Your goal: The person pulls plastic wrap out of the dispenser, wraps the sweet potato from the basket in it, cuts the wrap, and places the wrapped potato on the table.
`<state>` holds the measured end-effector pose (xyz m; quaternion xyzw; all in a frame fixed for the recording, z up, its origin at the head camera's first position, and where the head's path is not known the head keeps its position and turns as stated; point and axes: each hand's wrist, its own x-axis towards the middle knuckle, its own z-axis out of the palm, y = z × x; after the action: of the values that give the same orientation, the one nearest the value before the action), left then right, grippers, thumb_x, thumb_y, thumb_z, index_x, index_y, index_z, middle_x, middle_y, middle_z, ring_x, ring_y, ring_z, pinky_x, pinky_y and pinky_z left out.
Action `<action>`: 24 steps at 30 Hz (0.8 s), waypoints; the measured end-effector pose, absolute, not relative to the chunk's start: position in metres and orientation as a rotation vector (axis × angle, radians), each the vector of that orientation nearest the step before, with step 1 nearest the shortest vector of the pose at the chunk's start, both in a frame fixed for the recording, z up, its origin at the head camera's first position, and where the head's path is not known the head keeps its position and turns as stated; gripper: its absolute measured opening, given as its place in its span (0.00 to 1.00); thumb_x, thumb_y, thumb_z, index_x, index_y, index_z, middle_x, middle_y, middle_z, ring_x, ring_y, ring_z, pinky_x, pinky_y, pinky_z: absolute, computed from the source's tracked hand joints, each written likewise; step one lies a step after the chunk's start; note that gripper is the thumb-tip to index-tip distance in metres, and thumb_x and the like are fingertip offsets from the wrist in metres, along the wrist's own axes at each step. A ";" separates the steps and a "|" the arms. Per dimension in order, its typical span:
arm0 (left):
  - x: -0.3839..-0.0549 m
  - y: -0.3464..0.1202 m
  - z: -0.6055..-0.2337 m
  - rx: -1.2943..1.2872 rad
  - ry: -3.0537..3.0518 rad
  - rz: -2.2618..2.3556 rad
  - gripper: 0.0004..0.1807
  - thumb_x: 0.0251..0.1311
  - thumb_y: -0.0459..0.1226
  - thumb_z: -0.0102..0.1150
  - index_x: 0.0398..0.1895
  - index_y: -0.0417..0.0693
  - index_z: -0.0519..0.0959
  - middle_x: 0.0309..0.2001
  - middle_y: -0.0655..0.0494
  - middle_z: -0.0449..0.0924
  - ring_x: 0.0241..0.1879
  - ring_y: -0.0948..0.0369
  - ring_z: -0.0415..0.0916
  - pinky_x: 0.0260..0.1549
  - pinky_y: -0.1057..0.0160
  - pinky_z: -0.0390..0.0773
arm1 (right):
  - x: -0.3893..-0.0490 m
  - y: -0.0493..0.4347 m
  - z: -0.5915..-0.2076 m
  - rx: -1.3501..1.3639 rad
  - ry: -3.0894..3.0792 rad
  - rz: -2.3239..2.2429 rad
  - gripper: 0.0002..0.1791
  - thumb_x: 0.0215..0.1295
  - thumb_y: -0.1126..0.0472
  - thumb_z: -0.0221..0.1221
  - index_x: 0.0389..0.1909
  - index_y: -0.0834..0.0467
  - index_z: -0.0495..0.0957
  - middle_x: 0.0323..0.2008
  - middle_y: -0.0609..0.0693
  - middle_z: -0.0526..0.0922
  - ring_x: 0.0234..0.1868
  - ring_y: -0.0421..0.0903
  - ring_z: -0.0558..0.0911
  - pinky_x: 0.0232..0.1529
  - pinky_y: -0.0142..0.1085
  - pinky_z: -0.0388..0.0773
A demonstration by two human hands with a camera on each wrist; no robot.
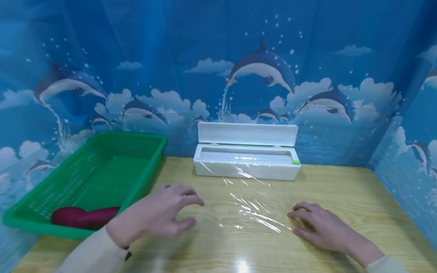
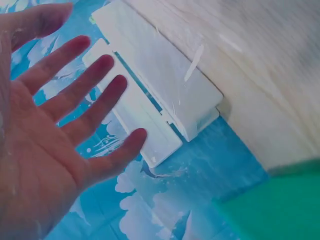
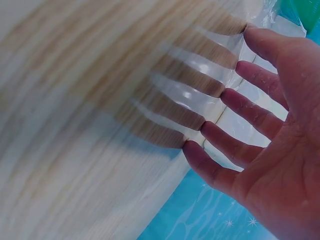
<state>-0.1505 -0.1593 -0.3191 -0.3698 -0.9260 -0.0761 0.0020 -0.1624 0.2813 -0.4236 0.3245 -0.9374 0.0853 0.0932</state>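
Note:
A sheet of clear cling film (image 1: 253,210) lies over the wooden table, stretching from the front of a white dispenser box (image 1: 246,170) toward me. The box's lid (image 1: 247,134) stands raised at the back. My left hand (image 1: 161,211) is held over the table at the film's left side, fingers spread and holding nothing. In the left wrist view, its palm shows in front of the dispenser. At the film's right side is my right hand (image 1: 321,226), its spread fingertips (image 3: 192,150) touching down at the table surface, with shiny streaks beside them.
At the left stands a green plastic basket (image 1: 154,162) with perforated sides. A dark red, bulbous elongated object (image 1: 82,218) lies in its near end, partly hidden by my left arm. A blue dolphin-print curtain (image 1: 193,39) hangs behind the table (image 1: 346,189) and along the right.

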 end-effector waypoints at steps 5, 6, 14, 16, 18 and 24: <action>-0.157 -0.162 -0.308 -1.215 -2.814 -0.130 0.23 0.63 0.49 0.66 0.61 0.59 0.81 0.57 0.55 0.83 0.59 0.52 0.79 0.57 0.39 0.78 | -0.163 0.282 -0.423 0.962 -2.787 0.252 0.21 0.60 0.47 0.71 0.54 0.48 0.84 0.53 0.50 0.84 0.52 0.54 0.84 0.48 0.55 0.84; -0.158 -0.163 -0.306 -1.221 -2.798 -0.115 0.23 0.63 0.49 0.66 0.62 0.59 0.81 0.58 0.55 0.83 0.59 0.52 0.79 0.57 0.39 0.78 | -0.163 0.283 -0.423 0.962 -2.785 0.254 0.21 0.60 0.47 0.71 0.53 0.48 0.84 0.53 0.50 0.84 0.52 0.54 0.84 0.48 0.54 0.84; -0.171 -0.175 -0.299 -1.261 -2.669 0.029 0.29 0.61 0.52 0.68 0.66 0.62 0.77 0.62 0.54 0.80 0.62 0.50 0.78 0.56 0.38 0.78 | -0.163 0.282 -0.423 0.961 -2.814 0.257 0.21 0.62 0.47 0.70 0.54 0.48 0.84 0.54 0.50 0.83 0.53 0.54 0.83 0.49 0.54 0.83; -0.174 -0.179 -0.297 -1.252 -2.675 0.059 0.31 0.61 0.52 0.68 0.68 0.63 0.75 0.63 0.54 0.80 0.62 0.50 0.77 0.56 0.38 0.78 | -0.163 0.282 -0.422 0.959 -2.820 0.261 0.21 0.62 0.46 0.69 0.55 0.48 0.84 0.55 0.51 0.83 0.53 0.55 0.83 0.49 0.55 0.83; -0.177 -0.184 -0.295 -1.234 -2.689 0.083 0.32 0.62 0.52 0.68 0.69 0.63 0.74 0.64 0.54 0.79 0.63 0.50 0.77 0.56 0.37 0.77 | -0.163 0.282 -0.422 0.961 -2.817 0.265 0.22 0.61 0.47 0.70 0.55 0.48 0.84 0.55 0.51 0.84 0.53 0.55 0.83 0.49 0.55 0.83; -0.181 -0.202 -0.292 -1.150 -2.720 0.141 0.32 0.62 0.52 0.68 0.70 0.63 0.73 0.64 0.52 0.78 0.63 0.48 0.76 0.56 0.35 0.76 | -0.164 0.282 -0.421 0.970 -2.817 0.271 0.22 0.61 0.47 0.70 0.54 0.48 0.84 0.54 0.51 0.83 0.53 0.56 0.83 0.48 0.55 0.84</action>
<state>-0.1815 -0.2018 -0.2920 -0.3874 -0.9160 0.0475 0.0924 -0.1643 0.2819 -0.4212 0.3232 -0.9390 0.0903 0.0748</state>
